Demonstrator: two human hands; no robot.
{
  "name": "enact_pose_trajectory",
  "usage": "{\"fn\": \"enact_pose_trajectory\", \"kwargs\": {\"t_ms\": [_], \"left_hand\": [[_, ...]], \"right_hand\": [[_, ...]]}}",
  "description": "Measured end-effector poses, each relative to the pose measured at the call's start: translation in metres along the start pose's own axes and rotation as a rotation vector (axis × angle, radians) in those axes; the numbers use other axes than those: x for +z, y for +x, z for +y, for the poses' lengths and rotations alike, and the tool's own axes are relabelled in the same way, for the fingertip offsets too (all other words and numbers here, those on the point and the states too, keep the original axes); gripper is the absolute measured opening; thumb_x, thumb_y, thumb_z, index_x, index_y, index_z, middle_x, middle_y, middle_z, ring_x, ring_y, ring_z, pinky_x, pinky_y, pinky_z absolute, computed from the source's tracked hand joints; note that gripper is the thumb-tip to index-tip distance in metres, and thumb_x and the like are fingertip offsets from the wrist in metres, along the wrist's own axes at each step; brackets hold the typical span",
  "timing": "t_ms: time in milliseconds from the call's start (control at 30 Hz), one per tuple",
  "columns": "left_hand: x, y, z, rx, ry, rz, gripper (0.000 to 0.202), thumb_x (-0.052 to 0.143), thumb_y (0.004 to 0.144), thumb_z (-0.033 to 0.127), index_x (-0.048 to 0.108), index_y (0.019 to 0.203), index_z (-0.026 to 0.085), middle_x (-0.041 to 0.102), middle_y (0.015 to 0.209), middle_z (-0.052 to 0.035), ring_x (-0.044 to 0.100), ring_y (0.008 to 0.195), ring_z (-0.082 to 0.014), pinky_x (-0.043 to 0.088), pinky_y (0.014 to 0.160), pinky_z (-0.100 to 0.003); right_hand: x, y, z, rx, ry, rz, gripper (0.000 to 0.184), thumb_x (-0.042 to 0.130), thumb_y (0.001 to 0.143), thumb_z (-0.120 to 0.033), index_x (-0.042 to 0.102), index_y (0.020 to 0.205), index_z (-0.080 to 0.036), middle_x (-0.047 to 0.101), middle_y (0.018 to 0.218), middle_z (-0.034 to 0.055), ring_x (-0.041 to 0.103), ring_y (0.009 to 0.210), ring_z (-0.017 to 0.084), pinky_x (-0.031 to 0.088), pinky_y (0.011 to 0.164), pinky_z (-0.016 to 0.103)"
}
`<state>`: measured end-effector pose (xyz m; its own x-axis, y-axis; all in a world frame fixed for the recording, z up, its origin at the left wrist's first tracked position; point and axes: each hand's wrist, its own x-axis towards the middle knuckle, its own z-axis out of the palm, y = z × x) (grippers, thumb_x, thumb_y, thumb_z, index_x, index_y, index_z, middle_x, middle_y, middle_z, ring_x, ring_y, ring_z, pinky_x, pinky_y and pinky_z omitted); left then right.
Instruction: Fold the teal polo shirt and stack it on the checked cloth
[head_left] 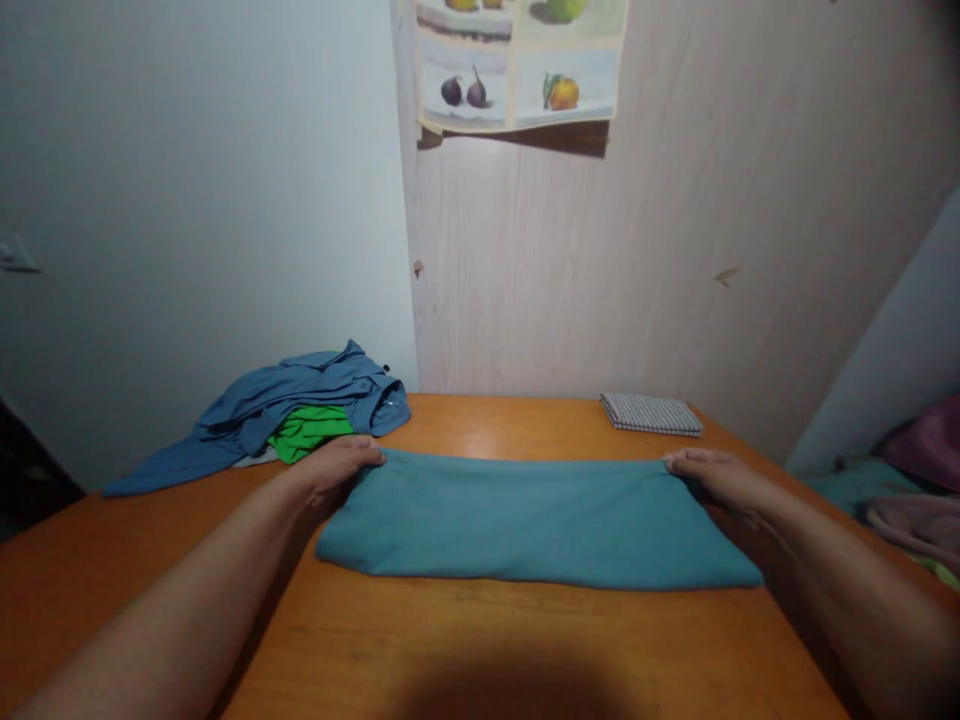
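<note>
A folded teal cloth (536,520) stretches in a long band above the wooden table (480,640). Its far left corner is pinched between the thumb and fingers of my left hand (346,465). At the far right corner, my right hand (705,475) grips the same edge. The top edge is pulled nearly straight between both hands, while the near edge hangs or rests toward me; whether it touches the wood I cannot tell. What kind of garment or cloth it is does not show.
A crumpled pile with a blue collared shirt (255,405) and a bright green cloth (311,430) lies at the back left. A folded striped or checked cloth (651,414) sits at the back right. Behind the table stands a wall with a fruit poster (517,75). More fabric (919,520) lies off to the right.
</note>
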<state>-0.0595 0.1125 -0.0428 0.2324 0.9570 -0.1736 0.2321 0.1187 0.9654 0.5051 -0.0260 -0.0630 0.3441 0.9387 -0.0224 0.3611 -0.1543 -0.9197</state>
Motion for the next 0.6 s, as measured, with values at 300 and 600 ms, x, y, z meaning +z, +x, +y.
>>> {"fn": "enact_pose_trajectory", "kwargs": {"t_ms": [300,600], "left_hand": [[-0.001,0.015,-0.011,-0.003,0.126,0.043,0.027,0.07,0.063,0.037,0.052,0.076,0.021,0.053,0.059,0.005,0.05,0.049,-0.012,0.034,0.044,-0.021],[0.002,0.032,-0.013,0.016,0.344,0.172,0.028,0.067,0.062,0.041,0.055,0.077,0.02,0.056,0.059,0.0031,0.053,0.052,-0.0153,0.038,0.046,-0.024]], "right_hand": [[0.013,0.001,0.01,0.051,0.145,0.015,0.03,0.076,0.064,-0.044,0.057,0.07,-0.022,0.055,0.057,-0.0021,0.048,0.049,0.013,0.037,0.046,0.025],[0.015,0.012,0.019,-0.008,-0.012,0.123,0.028,0.071,0.068,-0.047,0.059,0.07,-0.021,0.057,0.056,-0.0017,0.048,0.049,0.013,0.037,0.046,0.026]]}}
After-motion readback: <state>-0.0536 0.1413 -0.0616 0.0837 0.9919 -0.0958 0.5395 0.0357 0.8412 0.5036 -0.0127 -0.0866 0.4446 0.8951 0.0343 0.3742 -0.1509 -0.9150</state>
